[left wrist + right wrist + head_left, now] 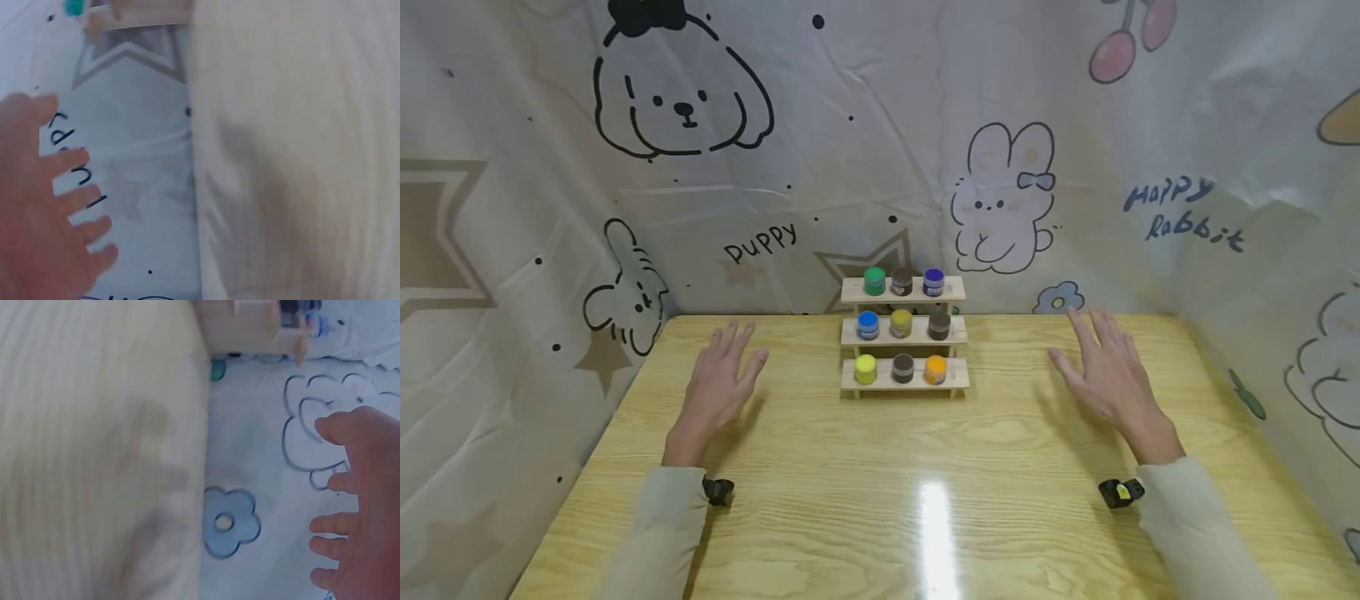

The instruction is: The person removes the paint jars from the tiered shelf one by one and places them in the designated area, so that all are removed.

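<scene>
A three-step wooden rack (880,386) stands at the back middle of the table, bearing several small paint pots. Its top step has a green pot (874,282), a dark one (902,282) and a purple one (933,282). Blue (868,325), dark yellow (901,323) and dark (939,325) pots fill the middle step. Below are yellow (865,369), dark (902,368) and orange (936,370) pots. Left of the rack, my left hand (718,387) is held over the table with fingers spread, holding nothing. My right hand (1108,375) hovers likewise on the right, fingers extended and bare.
The light wooden table (820,500) reaches back to a white curtain (865,167) printed with cartoon animals and stars. More curtain hangs along both sides. Each wrist wears a small black camera, one on the left (718,492) and one on the right (1122,493).
</scene>
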`<state>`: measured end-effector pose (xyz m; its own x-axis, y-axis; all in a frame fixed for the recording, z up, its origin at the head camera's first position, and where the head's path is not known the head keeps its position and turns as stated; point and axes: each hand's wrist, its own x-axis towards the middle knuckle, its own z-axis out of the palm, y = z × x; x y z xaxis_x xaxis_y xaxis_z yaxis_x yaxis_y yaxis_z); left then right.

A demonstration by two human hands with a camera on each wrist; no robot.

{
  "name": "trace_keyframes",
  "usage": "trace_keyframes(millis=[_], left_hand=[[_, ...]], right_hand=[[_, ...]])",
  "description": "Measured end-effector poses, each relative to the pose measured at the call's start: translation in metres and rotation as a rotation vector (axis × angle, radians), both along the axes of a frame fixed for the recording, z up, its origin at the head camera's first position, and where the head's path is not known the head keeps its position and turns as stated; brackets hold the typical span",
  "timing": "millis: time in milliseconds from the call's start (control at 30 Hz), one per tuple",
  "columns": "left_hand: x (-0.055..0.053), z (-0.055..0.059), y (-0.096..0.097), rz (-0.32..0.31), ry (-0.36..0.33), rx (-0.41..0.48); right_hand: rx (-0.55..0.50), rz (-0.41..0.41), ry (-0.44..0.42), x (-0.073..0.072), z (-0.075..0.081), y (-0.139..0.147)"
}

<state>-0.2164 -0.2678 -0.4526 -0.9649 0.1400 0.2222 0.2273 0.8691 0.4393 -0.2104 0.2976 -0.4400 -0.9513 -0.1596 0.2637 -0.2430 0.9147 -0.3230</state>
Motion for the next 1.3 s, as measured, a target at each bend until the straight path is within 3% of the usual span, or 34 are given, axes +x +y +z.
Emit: trace_keyframes(millis=[200, 400, 800, 1033, 1300], left_hand=[[-0.001, 0.003, 0.024, -0.063, 0.073, 0.158], [0.001, 0.004, 0.049, -0.079, 0.077, 0.25], [0.008, -0.013, 0.08, -0.146, 0.036, 0.352], [0.013, -0.023, 0.09, -0.124, -0.033, 0.403], [0.014, -0.03, 0.097, -0.131, -0.076, 0.471]], right_hand=[[-0.119, 0.062, 0.057, 0.002, 0.007, -0.018], [-0.256, 0.133, 0.115, -0.013, 0.021, -0.041], [-0.49, 0.145, 0.195, -0.047, 0.028, -0.087], [-0.594, 0.189, 0.22, -0.064, 0.033, -0.109], [-0.64, 0.22, 0.204, -0.074, 0.03, -0.122]])
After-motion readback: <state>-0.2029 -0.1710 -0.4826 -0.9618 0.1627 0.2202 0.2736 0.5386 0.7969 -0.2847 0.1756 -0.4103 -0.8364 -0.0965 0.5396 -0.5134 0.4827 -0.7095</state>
